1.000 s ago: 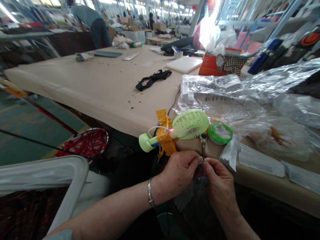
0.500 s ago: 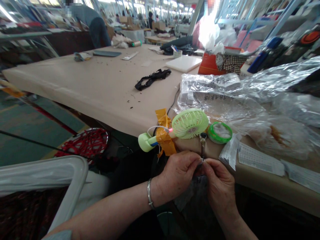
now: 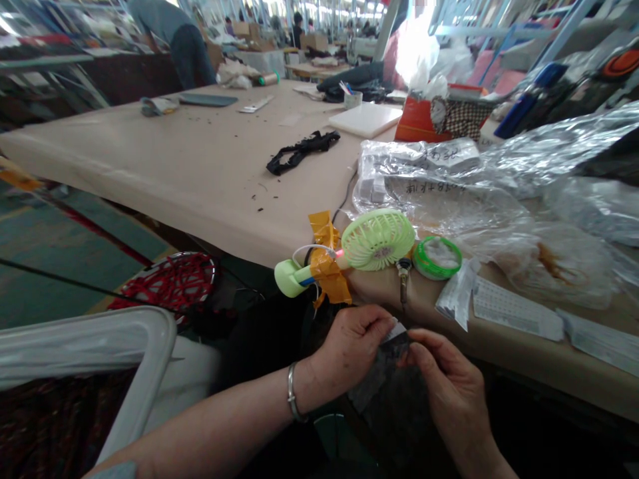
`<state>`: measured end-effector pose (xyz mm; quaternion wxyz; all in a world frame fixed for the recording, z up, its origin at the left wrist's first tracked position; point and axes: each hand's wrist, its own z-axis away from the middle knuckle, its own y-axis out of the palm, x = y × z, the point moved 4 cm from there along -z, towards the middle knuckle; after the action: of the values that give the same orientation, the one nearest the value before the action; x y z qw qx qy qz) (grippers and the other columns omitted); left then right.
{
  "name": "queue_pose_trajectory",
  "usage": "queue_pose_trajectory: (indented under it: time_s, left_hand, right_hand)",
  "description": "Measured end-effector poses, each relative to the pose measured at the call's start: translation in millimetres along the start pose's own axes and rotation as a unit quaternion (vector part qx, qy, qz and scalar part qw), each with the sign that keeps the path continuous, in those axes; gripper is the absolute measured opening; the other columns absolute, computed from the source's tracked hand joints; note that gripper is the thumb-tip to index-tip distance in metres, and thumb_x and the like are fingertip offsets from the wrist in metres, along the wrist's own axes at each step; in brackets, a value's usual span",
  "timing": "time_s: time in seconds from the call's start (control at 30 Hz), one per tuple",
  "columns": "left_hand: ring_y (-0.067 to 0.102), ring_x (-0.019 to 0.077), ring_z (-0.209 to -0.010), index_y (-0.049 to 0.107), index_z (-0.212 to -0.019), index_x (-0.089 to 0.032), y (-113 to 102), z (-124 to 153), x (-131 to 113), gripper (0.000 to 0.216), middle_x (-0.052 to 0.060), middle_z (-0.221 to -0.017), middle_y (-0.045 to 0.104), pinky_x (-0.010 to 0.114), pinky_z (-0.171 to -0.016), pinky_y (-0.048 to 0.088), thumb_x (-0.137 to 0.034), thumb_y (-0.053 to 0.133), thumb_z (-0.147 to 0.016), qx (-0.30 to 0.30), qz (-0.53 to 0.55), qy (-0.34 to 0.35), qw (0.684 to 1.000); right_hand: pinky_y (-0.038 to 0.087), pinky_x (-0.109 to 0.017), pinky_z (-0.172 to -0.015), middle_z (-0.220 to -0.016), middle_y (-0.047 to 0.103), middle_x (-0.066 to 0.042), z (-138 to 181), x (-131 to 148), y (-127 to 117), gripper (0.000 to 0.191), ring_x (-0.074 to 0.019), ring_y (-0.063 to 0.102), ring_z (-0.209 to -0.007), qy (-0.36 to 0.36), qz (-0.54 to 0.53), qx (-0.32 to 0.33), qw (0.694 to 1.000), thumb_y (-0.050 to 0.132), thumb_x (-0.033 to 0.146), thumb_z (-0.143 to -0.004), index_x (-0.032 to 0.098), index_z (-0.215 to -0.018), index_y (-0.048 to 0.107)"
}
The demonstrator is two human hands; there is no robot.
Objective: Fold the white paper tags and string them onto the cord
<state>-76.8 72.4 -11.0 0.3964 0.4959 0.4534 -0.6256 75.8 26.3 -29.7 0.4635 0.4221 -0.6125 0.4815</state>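
Note:
My left hand (image 3: 352, 346) and my right hand (image 3: 442, 379) meet just below the table's front edge. Both pinch a piece of dark fabric (image 3: 394, 392) that hangs between them, with a small white tag (image 3: 396, 330) at its top edge under my left fingertips. Just above them a small metal tool (image 3: 402, 279) hangs over the table edge. A pale green handheld fan (image 3: 372, 243) is taped to the edge with orange tape (image 3: 327, 266), next to a green ring-shaped holder (image 3: 438, 257).
Stacks of white printed labels (image 3: 514, 309) lie right of the fan, with several clear plastic bags (image 3: 449, 193) behind. A black fabric strip (image 3: 299, 150) lies mid-table on the tan table (image 3: 190, 159). A red basket (image 3: 172, 283) and a white bin rim (image 3: 130, 332) stand at left. A person (image 3: 172, 36) bends over far back.
My hands have dropped away from the hanging metal tool and moved slightly apart. The white tag and dark fabric now show between them. The view has shifted a little.

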Motion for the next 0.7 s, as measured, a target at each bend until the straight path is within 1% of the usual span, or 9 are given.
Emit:
queue_pose_trajectory:
  time_s: [0.1,0.2,0.23,0.3,0.37,0.43,0.53,0.63,0.7]
  left_hand:
    - [0.046,0.0098,-0.061,0.062,-0.066,-0.016,0,3,9,0.024,-0.002,-0.061,0.055,0.020,-0.059,0.036,-0.025,0.050,-0.085,0.005,-0.017,-0.009,1.000]
    - [0.049,0.0110,-0.060,0.063,-0.064,-0.016,2,5,21,0.028,-0.002,-0.060,0.057,0.021,-0.060,0.038,-0.027,0.050,-0.086,0.020,-0.069,-0.013,0.997]
    - [0.053,0.0125,-0.064,0.067,-0.070,-0.017,3,6,26,0.025,0.000,-0.065,0.062,0.022,-0.064,0.040,-0.028,0.051,-0.086,0.032,-0.092,-0.014,0.995]
    - [0.062,0.0183,-0.084,0.071,-0.094,-0.018,5,7,33,0.022,0.005,-0.090,0.071,0.028,-0.080,0.045,-0.028,0.054,-0.085,0.047,-0.135,-0.009,0.990]
    - [0.060,0.0237,-0.108,0.065,-0.118,-0.020,6,9,38,0.037,0.009,-0.117,0.067,0.033,-0.097,0.041,-0.030,0.059,-0.082,0.050,-0.166,-0.002,0.985]
    - [0.057,0.0255,-0.116,0.061,-0.124,-0.019,7,11,39,0.043,0.011,-0.125,0.064,0.036,-0.102,0.038,-0.032,0.059,-0.083,0.056,-0.181,-0.006,0.982]
    - [0.063,0.0236,-0.102,0.069,-0.108,-0.019,12,14,35,0.030,0.009,-0.108,0.070,0.034,-0.092,0.043,-0.031,0.055,-0.084,0.087,-0.167,-0.030,0.982]
    - [0.062,0.0180,-0.083,0.071,-0.087,-0.017,22,14,22,0.020,0.004,-0.085,0.071,0.027,-0.078,0.045,-0.026,0.053,-0.084,0.114,-0.070,-0.047,0.990]
    - [0.060,0.0156,-0.077,0.068,-0.079,-0.016,33,12,14,0.017,0.003,-0.076,0.067,0.026,-0.073,0.045,-0.026,0.054,-0.082,0.121,0.038,-0.083,0.989]
  right_hand:
    - [0.052,-0.021,-0.061,-0.069,0.068,0.003,11,19,-29,0.007,-0.0120,0.065,-0.062,-0.135,0.142,0.013,0.981,0.060,0.023,-0.086,0.024,-0.090,0.066]
    - [0.051,-0.025,-0.076,-0.084,0.068,0.000,5,37,-58,0.014,-0.0138,0.065,-0.076,-0.274,0.283,-0.037,0.919,0.061,0.016,-0.084,0.025,-0.095,0.064]
    - [0.051,-0.028,-0.080,-0.087,0.067,-0.002,-1,40,-65,0.017,-0.0159,0.064,-0.081,-0.312,0.329,-0.056,0.890,0.063,0.016,-0.083,0.024,-0.098,0.064]
    - [0.049,-0.035,-0.085,-0.091,0.066,-0.006,-15,41,-70,0.024,-0.0216,0.062,-0.090,-0.358,0.413,-0.078,0.834,0.067,0.020,-0.082,0.021,-0.106,0.065]
    - [0.048,-0.041,-0.087,-0.094,0.066,-0.009,-29,35,-68,0.030,-0.0259,0.060,-0.096,-0.370,0.468,-0.075,0.799,0.068,0.026,-0.081,0.017,-0.109,0.064]
    - [0.047,-0.042,-0.087,-0.094,0.066,-0.009,-36,30,-62,0.027,-0.0266,0.059,-0.097,-0.376,0.485,-0.067,0.786,0.068,0.025,-0.081,0.016,-0.107,0.065]
    - [0.046,-0.039,-0.087,-0.089,0.068,-0.006,-37,29,-58,0.016,-0.0229,0.061,-0.093,-0.394,0.459,-0.068,0.794,0.063,0.015,-0.083,0.019,-0.099,0.067]
    - [0.046,-0.038,-0.084,-0.085,0.067,-0.005,-30,34,-60,0.014,-0.0209,0.061,-0.088,-0.405,0.432,-0.076,0.802,0.062,0.011,-0.083,0.020,-0.092,0.067]
    - [0.046,-0.038,-0.084,-0.084,0.067,-0.005,-22,38,-61,0.013,-0.0211,0.061,-0.088,-0.410,0.421,-0.069,0.807,0.063,0.010,-0.082,0.019,-0.091,0.067]
